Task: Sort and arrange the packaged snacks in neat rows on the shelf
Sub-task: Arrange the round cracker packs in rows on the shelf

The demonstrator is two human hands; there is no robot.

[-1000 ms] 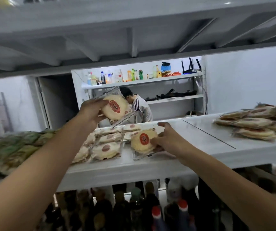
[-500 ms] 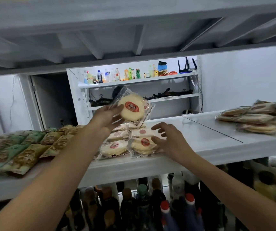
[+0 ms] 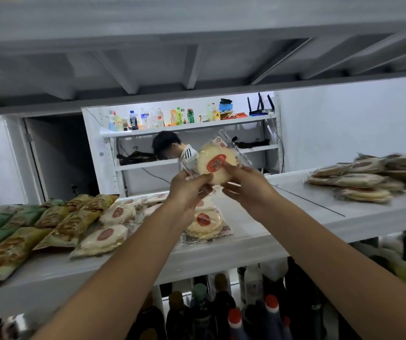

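Observation:
I hold a round pale cake in a clear wrapper with a red label (image 3: pixel 215 163) up above the white shelf (image 3: pixel 258 239). My left hand (image 3: pixel 187 186) grips its lower left edge and my right hand (image 3: pixel 244 182) pinches its lower right edge. Below them another wrapped round cake (image 3: pixel 204 223) lies near the shelf's front edge. More of the same cakes (image 3: pixel 106 238) lie in rows to the left, partly hidden by my left forearm. Green and yellow snack packets (image 3: pixel 13 239) fill the shelf's left end.
A loose pile of wrapped cakes (image 3: pixel 358 180) sits at the shelf's right end. An upper shelf (image 3: pixel 197 57) hangs low overhead. Bottles (image 3: pixel 233 312) stand on the level below. Behind, a person (image 3: pixel 170 147) stands by a far rack with drinks.
My left hand carried the raised cake rightward. My right hand left the cake lying on the shelf and rose to take the held cake's other edge. The view shifted right.

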